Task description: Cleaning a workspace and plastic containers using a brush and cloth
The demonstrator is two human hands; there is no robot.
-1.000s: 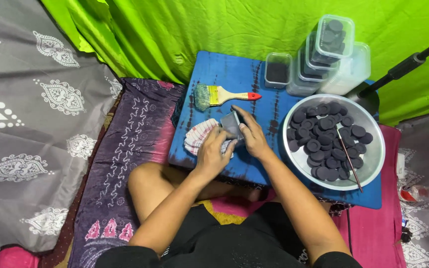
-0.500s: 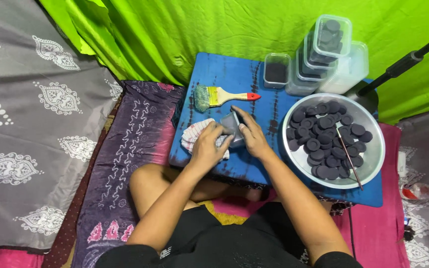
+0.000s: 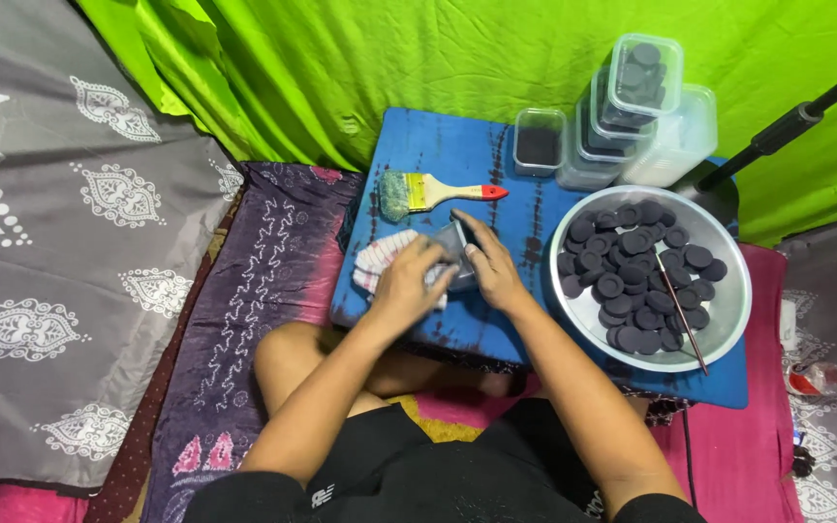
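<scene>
Head view, looking down at a low blue counter (image 3: 457, 155) set on patterned cloths, green fabric (image 3: 457, 58) hung behind.

Both hands meet at the counter's near-left part. Left hand (image 3: 407, 281) lies curled over a striped pink-and-white cloth (image 3: 380, 257), fingers pressing toward a small clear plastic container (image 3: 452, 242). Right hand (image 3: 491, 266) grips the same container from the other side, fingers along its rim. Hands are close together, touching or nearly so, both clamped on the container; its contents are hidden by the fingers. Container sits just above the counter surface, tilted, between the two hands, against the cloth.

Just beyond the hands: a paintbrush (image 3: 438, 192) lying flat, green-stained bristles to the left, yellow handle with red tip pointing right.

To the right of the hands: a large round metal bowl (image 3: 728, 310) holding many flat dark round discs (image 3: 632, 281). A thin stick (image 3: 680, 310) rests slantwise across the discs, its lower end reaching the bowl's near rim.

Far edge of the counter: one small clear tub (image 3: 540, 140) with dark contents, standing alone; beside it a leaning stack of clear lidded tubs (image 3: 622, 107), dark discs visible in the top ones. A black pole (image 3: 787, 126) runs diagonally at upper right.

Person sits cross-legged, bare knee just below the counter edge.
</scene>
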